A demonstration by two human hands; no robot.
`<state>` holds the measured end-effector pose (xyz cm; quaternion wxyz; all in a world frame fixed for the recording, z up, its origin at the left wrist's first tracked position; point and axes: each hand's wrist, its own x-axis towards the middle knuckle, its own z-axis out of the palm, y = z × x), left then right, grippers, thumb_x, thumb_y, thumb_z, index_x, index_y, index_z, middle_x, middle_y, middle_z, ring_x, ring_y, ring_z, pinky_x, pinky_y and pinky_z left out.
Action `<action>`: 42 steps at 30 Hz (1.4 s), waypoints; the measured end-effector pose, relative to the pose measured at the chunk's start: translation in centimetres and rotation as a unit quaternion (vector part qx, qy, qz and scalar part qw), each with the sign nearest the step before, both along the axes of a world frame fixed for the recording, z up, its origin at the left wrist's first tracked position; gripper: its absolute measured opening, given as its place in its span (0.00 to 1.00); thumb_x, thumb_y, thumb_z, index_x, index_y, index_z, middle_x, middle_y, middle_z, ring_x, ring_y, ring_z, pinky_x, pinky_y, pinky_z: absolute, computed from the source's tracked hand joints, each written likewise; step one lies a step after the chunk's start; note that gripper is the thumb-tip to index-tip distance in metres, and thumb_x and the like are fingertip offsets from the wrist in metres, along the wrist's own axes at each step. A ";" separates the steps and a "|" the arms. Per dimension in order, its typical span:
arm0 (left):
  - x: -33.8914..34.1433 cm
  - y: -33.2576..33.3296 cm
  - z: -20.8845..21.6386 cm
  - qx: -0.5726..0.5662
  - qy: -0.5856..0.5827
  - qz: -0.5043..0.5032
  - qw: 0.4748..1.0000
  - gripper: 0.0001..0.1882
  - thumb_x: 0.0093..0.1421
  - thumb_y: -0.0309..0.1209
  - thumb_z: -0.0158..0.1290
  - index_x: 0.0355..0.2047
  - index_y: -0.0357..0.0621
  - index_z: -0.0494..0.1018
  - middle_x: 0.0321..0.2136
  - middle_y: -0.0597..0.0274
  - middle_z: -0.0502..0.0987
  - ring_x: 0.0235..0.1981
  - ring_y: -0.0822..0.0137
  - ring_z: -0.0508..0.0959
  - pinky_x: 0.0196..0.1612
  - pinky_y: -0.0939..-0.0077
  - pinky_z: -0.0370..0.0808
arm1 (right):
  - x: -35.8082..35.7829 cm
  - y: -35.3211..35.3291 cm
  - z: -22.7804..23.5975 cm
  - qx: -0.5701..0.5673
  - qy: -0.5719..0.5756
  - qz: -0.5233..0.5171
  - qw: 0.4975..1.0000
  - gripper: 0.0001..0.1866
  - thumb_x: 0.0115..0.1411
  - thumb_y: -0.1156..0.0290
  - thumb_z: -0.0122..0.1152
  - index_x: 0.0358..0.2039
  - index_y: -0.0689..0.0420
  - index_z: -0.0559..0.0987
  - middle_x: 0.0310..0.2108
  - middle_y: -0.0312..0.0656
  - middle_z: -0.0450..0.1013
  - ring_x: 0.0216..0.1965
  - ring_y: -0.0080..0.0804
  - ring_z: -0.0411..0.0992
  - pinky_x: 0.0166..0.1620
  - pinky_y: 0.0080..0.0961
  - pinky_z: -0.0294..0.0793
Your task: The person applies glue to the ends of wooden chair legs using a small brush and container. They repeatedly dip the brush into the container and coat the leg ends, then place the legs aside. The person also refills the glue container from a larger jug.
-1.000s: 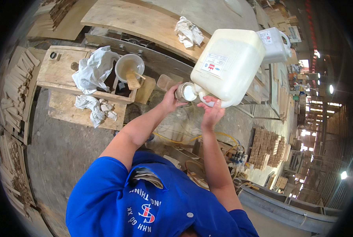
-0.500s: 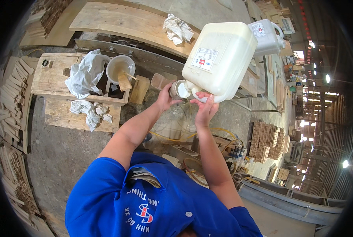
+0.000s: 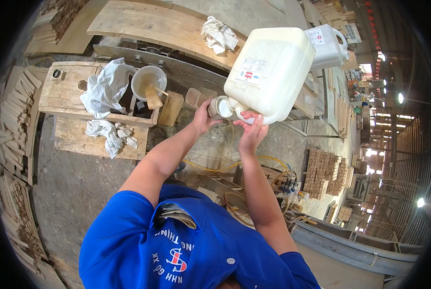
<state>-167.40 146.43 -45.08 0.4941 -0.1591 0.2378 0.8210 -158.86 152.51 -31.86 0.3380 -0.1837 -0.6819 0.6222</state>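
My right hand [image 3: 253,129] is closed round the handle of a large cream plastic jerrycan [image 3: 268,67], which is tilted with its spout down. My left hand [image 3: 204,118] grips a small round container [image 3: 212,109] from its left side. White liquid [image 3: 224,108] shows inside that container, whose mouth sits right at the spout. Whether liquid is flowing at this instant is hard to make out. Part of my right fingers lies behind the handle.
At left, a wooden box [image 3: 66,91] carries a white cloth [image 3: 108,86] and a white bucket [image 3: 148,77] with a brush [image 3: 153,98]. Another jerrycan [image 3: 325,48] stands beyond mine. A crumpled rag [image 3: 219,34] lies on a long board [image 3: 157,29]. Yellow hoses [image 3: 210,169] cross the floor.
Both hands keep their grips, and the jerrycan and container hold nearly the same pose. The view has shifted very slightly.
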 end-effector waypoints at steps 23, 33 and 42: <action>0.1 0.0 0.2 -0.007 -0.015 0.013 1.000 0.27 0.63 0.48 0.37 0.62 0.64 0.53 0.55 0.64 0.65 0.53 0.60 0.68 0.50 0.53 0.68 | -0.1 -0.2 0.1 0.011 -0.001 -0.005 1.000 0.17 0.66 0.60 0.39 0.33 0.64 0.66 0.29 0.44 0.66 0.36 0.35 0.70 0.25 0.30 0.76; 0.1 -0.1 0.1 0.000 -0.017 0.017 1.000 0.27 0.62 0.47 0.38 0.62 0.64 0.53 0.56 0.64 0.64 0.54 0.58 0.67 0.51 0.51 0.68 | 0.0 -0.1 -0.2 0.012 -0.003 -0.007 1.000 0.17 0.66 0.60 0.39 0.34 0.64 0.65 0.29 0.43 0.66 0.37 0.35 0.70 0.25 0.30 0.76; 0.2 -0.1 0.2 -0.002 -0.012 0.008 1.000 0.27 0.62 0.48 0.37 0.62 0.64 0.53 0.56 0.64 0.64 0.53 0.59 0.68 0.50 0.52 0.69 | 0.0 -0.2 0.0 0.013 -0.002 -0.007 1.000 0.17 0.66 0.61 0.39 0.35 0.64 0.65 0.29 0.43 0.66 0.36 0.35 0.70 0.25 0.29 0.76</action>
